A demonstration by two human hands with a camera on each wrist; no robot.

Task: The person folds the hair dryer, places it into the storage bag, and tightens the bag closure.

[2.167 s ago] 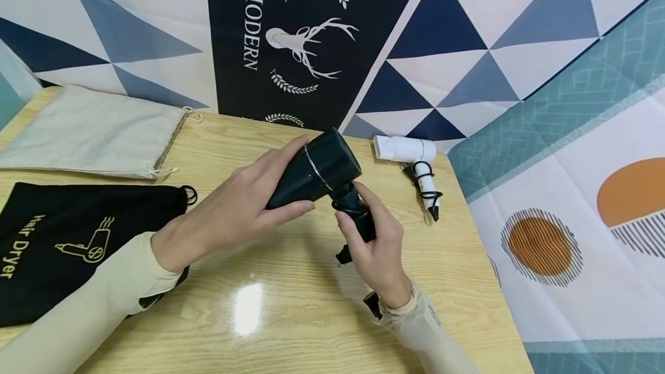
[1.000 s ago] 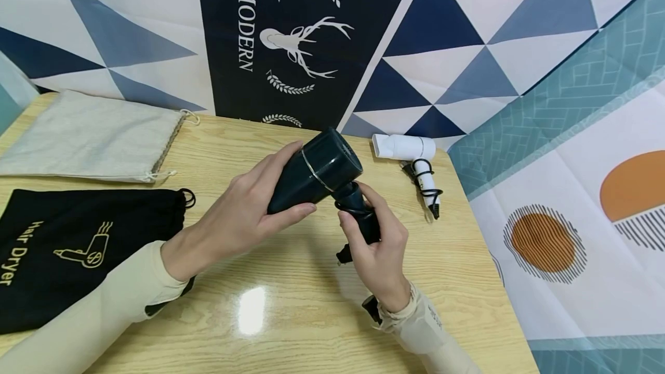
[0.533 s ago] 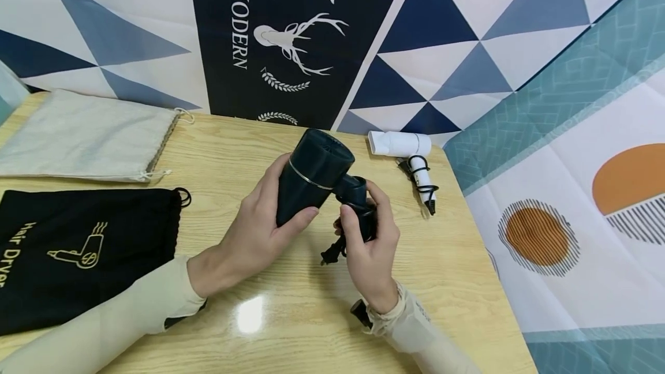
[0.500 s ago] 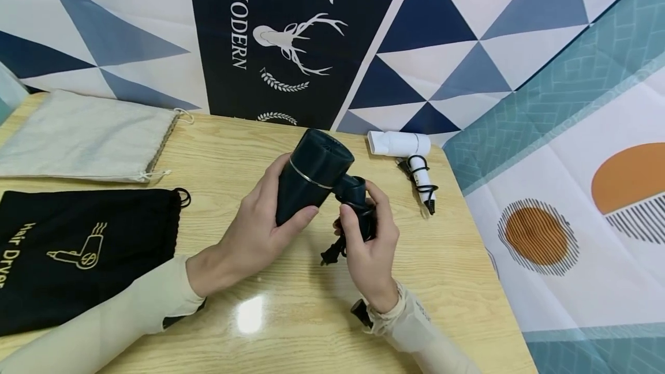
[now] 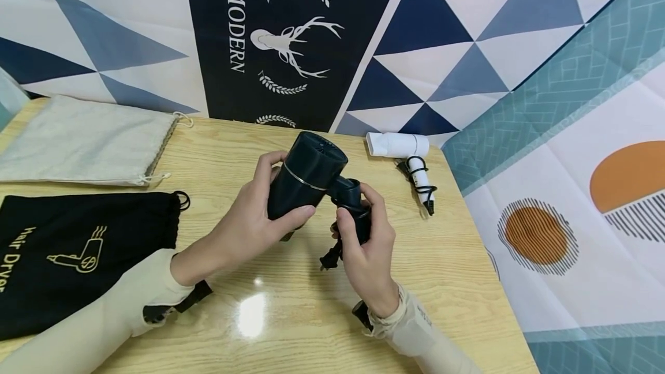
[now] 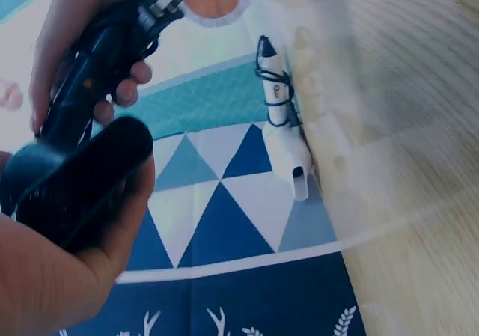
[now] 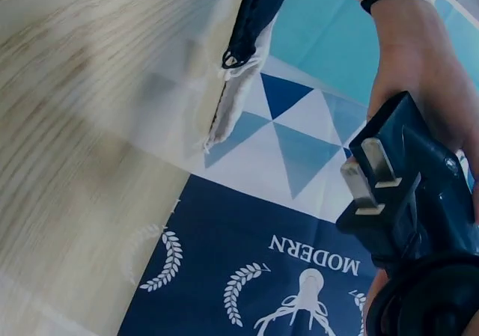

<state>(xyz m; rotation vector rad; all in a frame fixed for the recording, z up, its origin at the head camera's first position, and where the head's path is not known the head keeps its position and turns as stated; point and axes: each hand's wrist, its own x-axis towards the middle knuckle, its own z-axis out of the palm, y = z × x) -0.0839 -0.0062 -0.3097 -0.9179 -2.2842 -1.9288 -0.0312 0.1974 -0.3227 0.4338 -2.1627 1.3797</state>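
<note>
A dark, glossy hair dryer (image 5: 314, 166) is held above the table in both hands in the head view, its round vented end tilted up. My left hand (image 5: 241, 232) grips the barrel from the left, thumb on the near side and fingers behind. Around the handle, where the black cord is wound, my right hand (image 5: 370, 261) is curled. The plug (image 5: 331, 257) hangs beside the right thumb. The right wrist view shows the plug's two flat metal prongs (image 7: 373, 175) up close. In the left wrist view, the wrapped handle (image 6: 82, 89) lies in the right hand's fingers.
At the wooden table's (image 5: 415, 316) back right lies a white hair dryer (image 5: 399, 145) with its black cord wrapped. A black drawstring bag lettered "Hair Dryer" (image 5: 132, 264) lies at left, with a pale cloth bag (image 5: 88, 140) behind it. A patterned cloth backdrop (image 5: 306, 10) borders the table.
The hair dryer's barrel has turned a little more upright and shifted slightly left. My left fingers have become more bent on it. The right hand keeps its grip on the handle.
</note>
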